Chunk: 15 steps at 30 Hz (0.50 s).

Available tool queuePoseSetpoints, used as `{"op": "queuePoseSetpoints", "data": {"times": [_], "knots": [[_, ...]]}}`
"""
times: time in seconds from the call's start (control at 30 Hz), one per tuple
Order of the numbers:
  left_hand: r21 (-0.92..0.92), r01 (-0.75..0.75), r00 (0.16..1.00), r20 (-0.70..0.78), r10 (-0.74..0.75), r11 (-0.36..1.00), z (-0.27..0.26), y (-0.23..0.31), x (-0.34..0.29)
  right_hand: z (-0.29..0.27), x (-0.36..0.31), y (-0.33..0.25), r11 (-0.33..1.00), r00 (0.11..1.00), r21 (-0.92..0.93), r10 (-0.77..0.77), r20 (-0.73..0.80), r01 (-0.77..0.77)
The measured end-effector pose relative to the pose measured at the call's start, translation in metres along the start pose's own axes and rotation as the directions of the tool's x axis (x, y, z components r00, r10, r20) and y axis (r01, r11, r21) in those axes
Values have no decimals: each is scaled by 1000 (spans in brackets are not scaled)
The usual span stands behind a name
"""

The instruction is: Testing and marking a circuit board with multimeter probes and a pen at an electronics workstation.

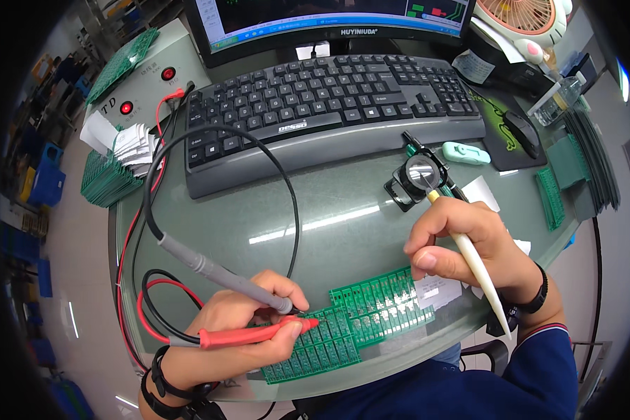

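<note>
My left hand (pixel 234 311) is closed around two test probes, a red probe (pixel 248 334) and a grey probe (pixel 220 276). Both tips point at the upper part of a green circuit board panel (pixel 315 353) near the table's front edge; I cannot tell whether they touch it. Beside it lies a second green panel (pixel 381 308) with shiny pads, partly under a white paper slip (pixel 437 290). Raised above the slip, my right hand (pixel 479 238) grips a cream pen-shaped tool (pixel 481 269). Its thin dark tip points up, in line with a black-framed magnifier (pixel 421 171).
A black keyboard (pixel 308 115) spans the back below a monitor (pixel 329 21). At left stand a grey box (pixel 147 84) with red lit switches and a board stack (pixel 108 178); probe cables loop nearby. A teal cutter (pixel 465 152), mouse (pixel 521 133) and more boards (pixel 570 161) lie right.
</note>
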<state>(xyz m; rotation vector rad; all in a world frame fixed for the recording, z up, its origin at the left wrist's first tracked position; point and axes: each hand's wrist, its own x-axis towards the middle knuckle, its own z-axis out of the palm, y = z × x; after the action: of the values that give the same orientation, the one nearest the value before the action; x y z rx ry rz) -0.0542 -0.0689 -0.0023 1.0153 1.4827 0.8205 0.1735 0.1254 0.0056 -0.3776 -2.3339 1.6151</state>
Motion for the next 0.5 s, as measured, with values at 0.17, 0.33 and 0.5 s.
{"op": "queuePoseSetpoints", "data": {"times": [0.17,0.33,0.5], "knots": [[-11,2,1000,-18,-2,1000,1,-1,-2,3,1,0,1000,1000,5,-12,12,12],[16,-19,1000,-9,19,1000,-1,-1,-2,3,0,1,1000,1000,-26,-16,22,16],[17,-23,1000,0,23,1000,0,-2,-1,2,0,1,999,1000,-38,-23,15,24]]}}
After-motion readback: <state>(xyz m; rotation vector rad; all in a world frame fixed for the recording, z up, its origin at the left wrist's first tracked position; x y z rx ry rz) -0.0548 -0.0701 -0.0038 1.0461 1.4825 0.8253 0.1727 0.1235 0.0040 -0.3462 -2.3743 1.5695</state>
